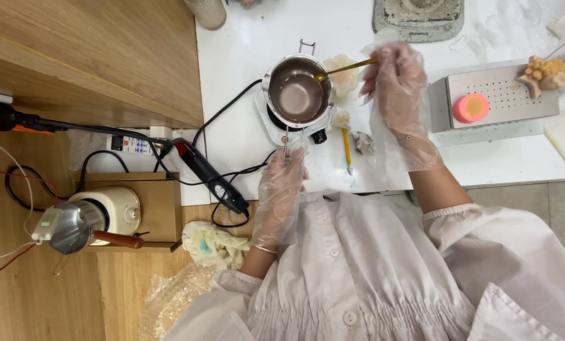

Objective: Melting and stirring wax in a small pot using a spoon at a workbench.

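Observation:
A small steel pot (297, 92) with brownish liquid sits on a small white hot plate (271, 120) on the white table. My left hand (281, 189), in a clear plastic glove, pinches the pot's thin wire handle (286, 144) at its near end. My right hand (397, 82), also gloved, holds a gold spoon (345, 67) whose bowl dips over the pot's right rim. A pale lump (344, 74) lies just right of the pot, behind the spoon.
A yellow pencil-like tool (347, 150) and a crumpled grey bit (362, 143) lie near the pot. A perforated metal box (500, 98) carries an orange-pink disc (471, 108) and a tan figurine (543, 73). A black heat tool (210, 177) and cords lie left, by a second pot (71, 226).

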